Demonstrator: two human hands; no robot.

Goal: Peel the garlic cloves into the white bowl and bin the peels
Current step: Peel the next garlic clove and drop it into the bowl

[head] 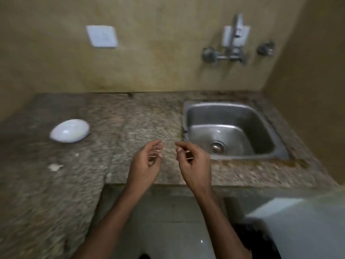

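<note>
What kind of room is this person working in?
Most likely a small home kitchen: a steel sink is set into a speckled stone counter, a tap is fixed to the wall above it, and a white bowl sits on the counter.

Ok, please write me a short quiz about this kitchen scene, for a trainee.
1. True or false: the white bowl stands inside the sink.
2. Which lies nearest the bowl? A) the drain B) the white scraps C) the tap
3. Fill in: the left hand and right hand hover over the ____, between bowl and sink.
Key: 1 false; 2 B; 3 counter.
</note>
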